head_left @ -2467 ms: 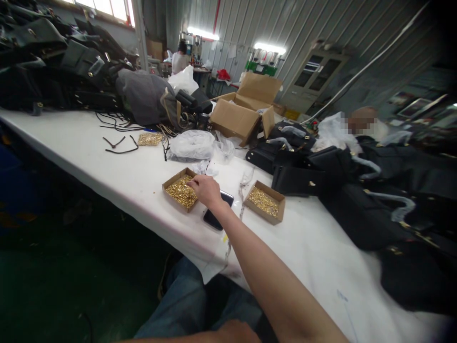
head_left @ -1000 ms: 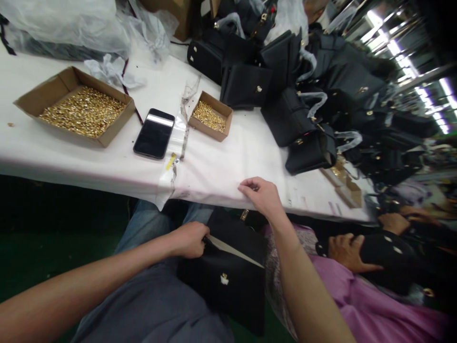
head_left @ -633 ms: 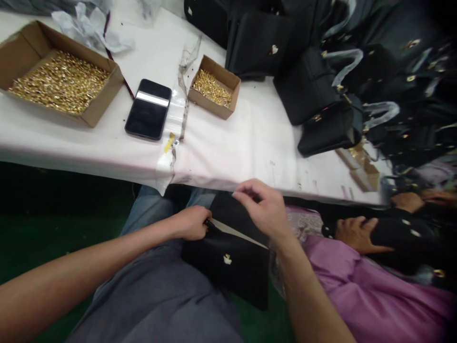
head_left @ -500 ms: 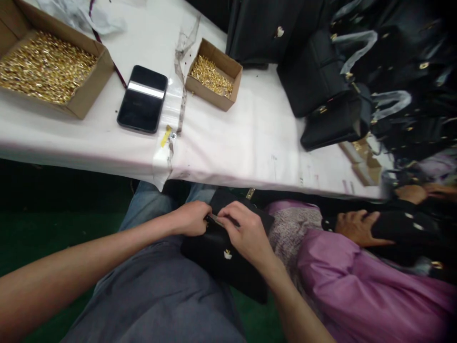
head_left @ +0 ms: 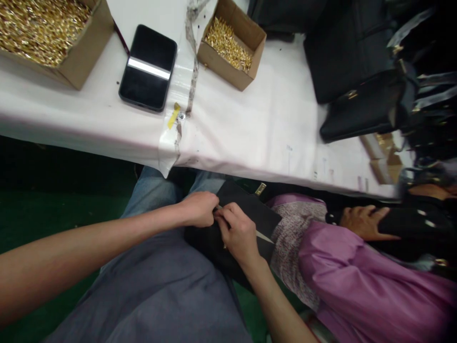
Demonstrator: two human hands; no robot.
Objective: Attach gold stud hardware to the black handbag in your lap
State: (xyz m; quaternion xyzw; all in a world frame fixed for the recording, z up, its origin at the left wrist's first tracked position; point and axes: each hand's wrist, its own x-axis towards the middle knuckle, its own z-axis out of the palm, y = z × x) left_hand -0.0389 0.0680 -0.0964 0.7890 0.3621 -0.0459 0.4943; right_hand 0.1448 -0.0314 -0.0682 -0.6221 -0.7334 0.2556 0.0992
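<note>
The black bag (head_left: 246, 202) lies beneath the left hand (head_left: 203, 208), closed on its opening edge, and the right hand (head_left: 240, 234), pinched alongside; what the right holds is indiscernible.

The bag (head_left: 244, 202) is black, the boxed pieces (head_left: 228, 43) gold, the co-worker's sleeve (head_left: 339, 262) purple

black bag (head_left: 210, 244) lies slanted on the lap (head_left: 155, 193), partly open
</note>
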